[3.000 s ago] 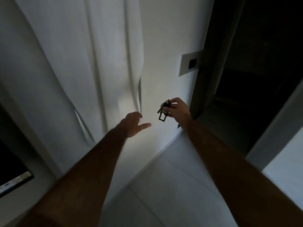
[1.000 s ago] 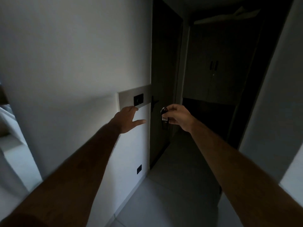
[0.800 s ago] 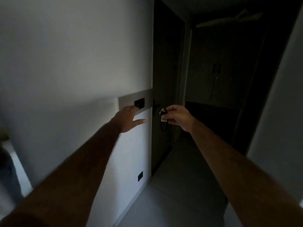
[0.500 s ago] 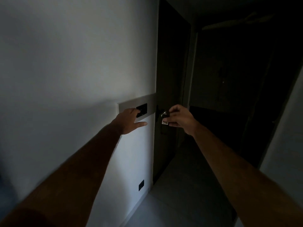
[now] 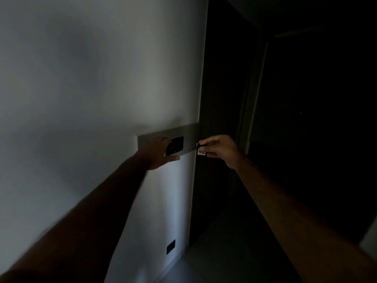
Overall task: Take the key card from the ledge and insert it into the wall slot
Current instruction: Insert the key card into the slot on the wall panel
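A black wall slot [image 5: 175, 145] sits in a grey panel [image 5: 190, 130] near the corner of the white wall. My left hand [image 5: 158, 153] rests flat on the panel with fingers spread, touching the slot's left edge. My right hand [image 5: 219, 149] is just right of the panel, level with the slot, and pinches a small dark key card with a white tag [image 5: 201, 152]. The room is dim, so the card's shape is hard to make out.
A dark door [image 5: 220, 99] stands right of the wall corner, and a dark corridor lies beyond it. A small black socket [image 5: 170, 246] is low on the wall. Pale floor tiles [image 5: 183, 270] show below.
I have moved closer to the wall panel. My left hand has gone from reaching in the air to resting on the panel by the slot. My right hand has brought the card near the panel's right end.
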`<action>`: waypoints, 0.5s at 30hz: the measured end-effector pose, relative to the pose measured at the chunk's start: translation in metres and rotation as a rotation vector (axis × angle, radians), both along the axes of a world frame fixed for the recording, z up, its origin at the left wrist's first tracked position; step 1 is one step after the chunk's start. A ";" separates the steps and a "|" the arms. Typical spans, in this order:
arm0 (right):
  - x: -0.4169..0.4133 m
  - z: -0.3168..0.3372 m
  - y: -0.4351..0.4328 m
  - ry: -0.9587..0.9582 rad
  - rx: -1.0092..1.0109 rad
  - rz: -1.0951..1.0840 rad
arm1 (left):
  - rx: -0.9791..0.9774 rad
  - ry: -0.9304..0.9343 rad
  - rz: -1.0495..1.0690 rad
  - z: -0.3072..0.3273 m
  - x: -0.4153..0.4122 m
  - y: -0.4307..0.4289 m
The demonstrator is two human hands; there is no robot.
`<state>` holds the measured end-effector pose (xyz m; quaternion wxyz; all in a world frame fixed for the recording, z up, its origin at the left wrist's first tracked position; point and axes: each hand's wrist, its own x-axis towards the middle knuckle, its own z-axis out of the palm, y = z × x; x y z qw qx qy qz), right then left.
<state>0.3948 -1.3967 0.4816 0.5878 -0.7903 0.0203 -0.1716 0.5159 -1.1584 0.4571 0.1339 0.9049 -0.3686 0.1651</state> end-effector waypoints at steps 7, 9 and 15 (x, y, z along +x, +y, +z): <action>0.046 -0.007 -0.037 0.014 -0.060 0.021 | -0.004 0.035 0.055 -0.003 0.031 -0.033; 0.060 -0.007 -0.044 0.005 -0.026 0.023 | 0.001 0.044 0.065 0.001 0.043 -0.039; 0.104 0.006 -0.056 -0.035 0.008 0.017 | 0.031 0.001 0.102 0.018 0.091 -0.050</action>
